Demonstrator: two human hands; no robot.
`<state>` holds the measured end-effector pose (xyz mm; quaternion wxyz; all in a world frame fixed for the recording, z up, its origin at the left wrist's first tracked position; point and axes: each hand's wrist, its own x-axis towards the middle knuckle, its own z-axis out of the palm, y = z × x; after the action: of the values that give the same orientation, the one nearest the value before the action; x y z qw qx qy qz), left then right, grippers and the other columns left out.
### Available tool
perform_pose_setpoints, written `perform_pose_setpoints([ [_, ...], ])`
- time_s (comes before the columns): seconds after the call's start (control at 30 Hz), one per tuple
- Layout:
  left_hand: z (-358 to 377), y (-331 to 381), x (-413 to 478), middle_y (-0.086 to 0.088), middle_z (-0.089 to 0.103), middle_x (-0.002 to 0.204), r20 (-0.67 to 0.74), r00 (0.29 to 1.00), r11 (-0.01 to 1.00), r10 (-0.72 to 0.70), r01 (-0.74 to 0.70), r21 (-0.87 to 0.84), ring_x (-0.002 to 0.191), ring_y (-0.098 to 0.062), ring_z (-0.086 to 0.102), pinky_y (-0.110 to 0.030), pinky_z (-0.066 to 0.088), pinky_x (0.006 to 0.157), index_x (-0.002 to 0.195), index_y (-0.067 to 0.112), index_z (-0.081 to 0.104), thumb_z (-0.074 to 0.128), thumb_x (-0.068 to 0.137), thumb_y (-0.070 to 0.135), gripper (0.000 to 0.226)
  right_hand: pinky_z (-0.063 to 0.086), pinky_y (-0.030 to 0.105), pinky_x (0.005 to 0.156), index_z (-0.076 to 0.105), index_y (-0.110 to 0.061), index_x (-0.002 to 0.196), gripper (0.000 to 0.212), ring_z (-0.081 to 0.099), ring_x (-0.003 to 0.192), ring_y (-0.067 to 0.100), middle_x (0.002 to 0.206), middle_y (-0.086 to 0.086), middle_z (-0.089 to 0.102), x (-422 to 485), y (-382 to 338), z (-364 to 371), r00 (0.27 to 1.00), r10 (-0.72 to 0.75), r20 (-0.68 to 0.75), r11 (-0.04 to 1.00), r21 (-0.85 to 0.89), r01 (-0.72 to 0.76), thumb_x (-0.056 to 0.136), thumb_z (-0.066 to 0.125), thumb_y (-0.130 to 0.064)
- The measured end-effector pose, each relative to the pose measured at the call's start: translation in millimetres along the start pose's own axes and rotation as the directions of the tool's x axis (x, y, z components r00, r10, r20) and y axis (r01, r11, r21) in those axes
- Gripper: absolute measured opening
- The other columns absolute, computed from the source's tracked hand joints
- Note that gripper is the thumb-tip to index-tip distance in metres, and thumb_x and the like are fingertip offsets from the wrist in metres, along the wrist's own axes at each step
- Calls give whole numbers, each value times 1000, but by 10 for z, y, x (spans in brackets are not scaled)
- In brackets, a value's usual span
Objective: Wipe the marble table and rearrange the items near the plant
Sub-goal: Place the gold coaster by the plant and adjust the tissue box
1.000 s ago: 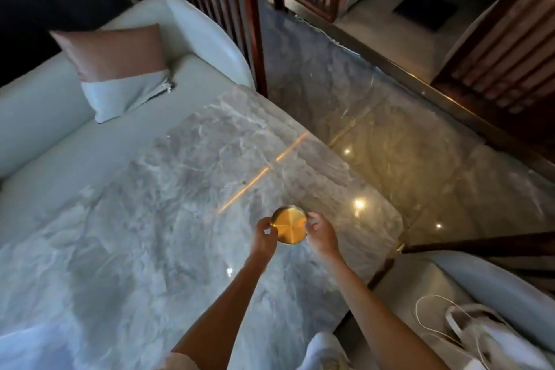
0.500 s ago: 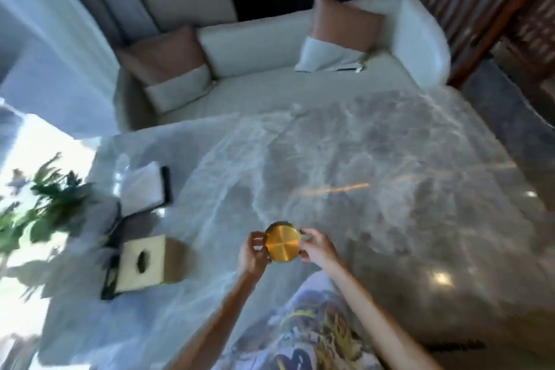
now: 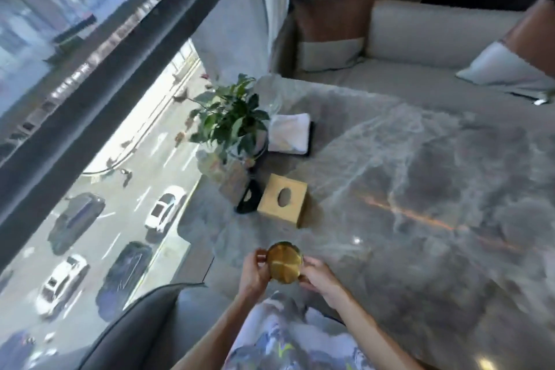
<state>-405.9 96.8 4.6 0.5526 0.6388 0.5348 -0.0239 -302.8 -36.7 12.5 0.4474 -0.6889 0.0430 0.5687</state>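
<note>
Marble table (image 3: 420, 183), grey-veined and glossy, fills most of the view, with a pale cushioned sofa (image 3: 420, 48) along its far edge. Near the window corner stands a leafy green potted plant (image 3: 231, 120) — just beyond it a folded white cloth (image 3: 289, 132) on a dark tray, just in front a square tan wooden tissue box (image 3: 282, 201). Over the near edge, a round gold metal dish (image 3: 283, 263) is gripped between both hands — left hand (image 3: 255, 275) and right hand (image 3: 319, 278) closed on its rim.

Gold round dish (image 3: 284, 267), grey-veined marble table (image 3: 420, 189)
</note>
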Motion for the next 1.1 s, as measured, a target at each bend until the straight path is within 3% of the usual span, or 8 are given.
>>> perform_pose_setpoints([
  [0.1, -215, -159, 138, -5, 63, 97, 4, 1000, 998, -24, 24, 61, 87, -26, 63, -49, 58, 77, 93, 26, 54, 54, 66, 19, 27, 55, 30, 85, 68, -26, 103, 19, 64, 96, 14, 103, 1, 71, 142, -94, 236, 1000, 20, 20, 999, -38, -19, 91, 55, -22],
  [0.17, -305, -167, 210, -6, 61, 101, 61, 996, 995, -64, 59, 78, 92, -29, 62, -50, 57, 82, 97, 25, 51, 50, 64, 20, 33, 53, 31, 90, 65, -30, 103, 22, 61, 98, 14, 99, -3, 68, 125, -169, 354, 999, 43, -6, 999, -18, -43, 93, 50, -17],
  [0.23, -380, -115, 327, -7, 59, 104, 137, 988, 996, -74, 65, 68, 96, -30, 61, -47, 56, 82, 100, 24, 49, 49, 67, 17, 34, 52, 35, 100, 63, -32, 115, 28, 60, 106, 16, 101, -7, 65, 181, -242, 447, 998, 47, -35, 998, 47, -46, 95, 50, -17],
  [0.33, -490, -79, 596, -9, 58, 108, 234, 970, 992, -74, 48, 116, 100, -32, 59, -47, 54, 86, 108, 19, 48, 49, 73, 11, 36, 52, 35, 100, 57, -28, 132, 39, 60, 111, 19, 117, 0, 64, 343, -260, 603, 991, 93, -94, 992, 92, -84, 95, 50, -16],
  [0.63, -653, -21, 1016, -7, 57, 109, 434, 889, 975, -146, 56, 214, 102, -29, 60, -49, 55, 89, 113, 14, 46, 53, 63, 16, 51, 50, 34, 96, 44, -20, 143, 50, 54, 110, 19, 119, 3, 57, 728, -227, 885, 928, 246, -281, 938, 310, -155, 95, 46, -7],
  [0.83, -541, 111, 924, -7, 60, 109, 539, 830, 942, -143, -52, 331, 97, -23, 60, -43, 54, 91, 105, 22, 46, 50, 68, 21, 37, 52, 31, 86, 44, -25, 145, 57, 58, 110, 22, 129, 5, 59, 694, -158, 734, 889, 267, -371, 930, 342, -137, 91, 47, -8],
  [1.0, -129, 282, 761, -1, 65, 105, 647, 757, 923, -98, -175, 344, 100, -18, 62, -36, 52, 92, 108, 19, 58, 60, 76, 34, 36, 44, 38, 107, 48, -17, 142, 52, 53, 126, 26, 137, 8, 56, 553, -67, 379, 850, 254, -462, 924, 375, -73, 92, 52, -7],
  [1.1, 202, 507, 746, 8, 65, 102, 663, 747, 925, -38, -224, 306, 97, -10, 62, -31, 51, 93, 99, 29, 59, 64, 79, 35, 21, 44, 38, 107, 58, -20, 129, 41, 57, 115, 22, 127, 3, 62, 450, -65, 100, 827, 229, -514, 902, 432, 19, 92, 53, -4],
])
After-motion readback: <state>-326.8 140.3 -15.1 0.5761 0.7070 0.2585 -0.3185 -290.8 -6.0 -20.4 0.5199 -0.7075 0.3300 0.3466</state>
